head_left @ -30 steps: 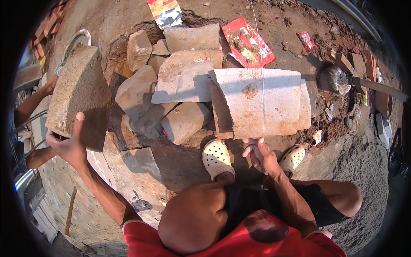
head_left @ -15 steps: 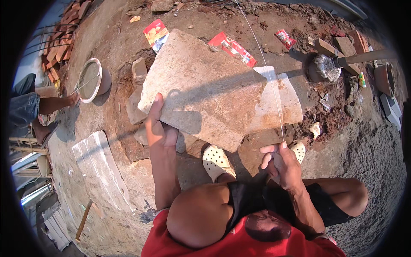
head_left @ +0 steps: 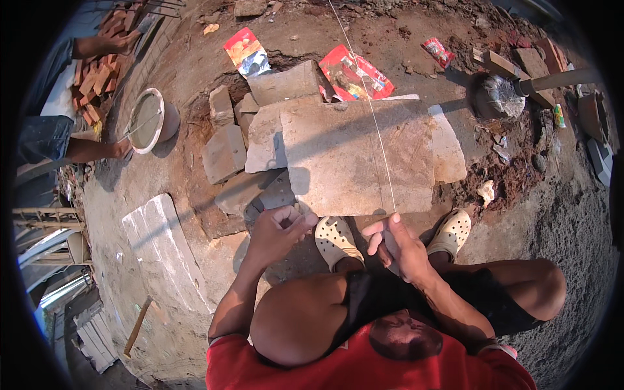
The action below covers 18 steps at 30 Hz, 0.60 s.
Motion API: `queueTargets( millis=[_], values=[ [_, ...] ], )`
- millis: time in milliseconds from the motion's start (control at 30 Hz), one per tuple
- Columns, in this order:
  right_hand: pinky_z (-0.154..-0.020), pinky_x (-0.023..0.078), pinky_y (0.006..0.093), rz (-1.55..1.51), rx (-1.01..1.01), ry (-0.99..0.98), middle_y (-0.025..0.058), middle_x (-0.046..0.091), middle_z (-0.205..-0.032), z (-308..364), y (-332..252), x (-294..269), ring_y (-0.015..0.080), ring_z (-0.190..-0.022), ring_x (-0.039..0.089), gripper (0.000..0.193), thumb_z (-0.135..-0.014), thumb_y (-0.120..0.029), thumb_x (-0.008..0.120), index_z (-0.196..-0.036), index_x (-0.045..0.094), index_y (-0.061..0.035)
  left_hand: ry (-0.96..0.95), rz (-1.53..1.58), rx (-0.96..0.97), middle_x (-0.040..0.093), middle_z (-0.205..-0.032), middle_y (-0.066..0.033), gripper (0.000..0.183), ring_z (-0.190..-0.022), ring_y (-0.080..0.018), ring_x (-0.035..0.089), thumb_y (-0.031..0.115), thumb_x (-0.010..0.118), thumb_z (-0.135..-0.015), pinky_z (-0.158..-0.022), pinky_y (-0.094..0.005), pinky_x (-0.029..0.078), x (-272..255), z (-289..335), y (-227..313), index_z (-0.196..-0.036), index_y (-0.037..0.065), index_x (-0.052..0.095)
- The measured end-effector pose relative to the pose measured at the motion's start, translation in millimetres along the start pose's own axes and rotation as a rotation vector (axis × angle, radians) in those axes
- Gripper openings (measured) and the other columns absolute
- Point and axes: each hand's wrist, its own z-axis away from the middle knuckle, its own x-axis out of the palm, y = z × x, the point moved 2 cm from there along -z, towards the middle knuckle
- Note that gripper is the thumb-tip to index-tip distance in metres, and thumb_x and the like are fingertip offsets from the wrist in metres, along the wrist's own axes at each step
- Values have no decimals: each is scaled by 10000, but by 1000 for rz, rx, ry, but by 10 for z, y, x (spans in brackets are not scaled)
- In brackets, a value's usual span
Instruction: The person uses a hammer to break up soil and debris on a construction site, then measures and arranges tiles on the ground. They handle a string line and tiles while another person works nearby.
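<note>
A flat, rough stone slab (head_left: 354, 159) lies before me, overlapping other pale slabs underneath. My left hand (head_left: 279, 231) is beside its near left corner, fingers curled and thumb drawn in; anything between them is hidden. A thin white string (head_left: 372, 117) runs taut from the far edge across the slab to my right hand (head_left: 400, 247). There the thumb pinches the string, while other fingers are partly bent. Grey stone blocks (head_left: 224, 153) sit loosely along the slab's left side, and another block (head_left: 286, 83) lies behind it.
At left are a bucket of grey liquid (head_left: 148, 123), a flat white-streaked slab (head_left: 166, 244) and a wooden handle (head_left: 138, 327). Another person's feet (head_left: 118, 149) are near the bucket. Snack wrappers (head_left: 356, 73) lie behind; a plastic-wrapped hammer head (head_left: 499, 97) stands at right.
The large slab, tilted in my left hand before, now lies flatter and turned, nearer me. My left hand has come away from its left side and curled. My right hand still holds the string.
</note>
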Motion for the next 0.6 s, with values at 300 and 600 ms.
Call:
queueTargets(
  millis=[300,600],
  values=[
    [-548,383,258,-142,68,42,7,512,-806,-182,370,48,109,-623,449,481,-1091,-427,324,-1079,590,-26,305,572,62,462,-1507,-204,1040,-1431,-304,401,585,764,-847,-1180,-406,306,222,-480,340,-1526,-68,326],
    [-617,468,314,-225,11,10,53,562,-875,-212,534,-7,148,-657,543,374,-1068,-416,510,-993,559,-53,-68,946,205,589,-1359,-156,703,-1257,-265,573,374,760,-911,-1080,-425,461,90,-714,235,-1423,-21,485]
  ],
)
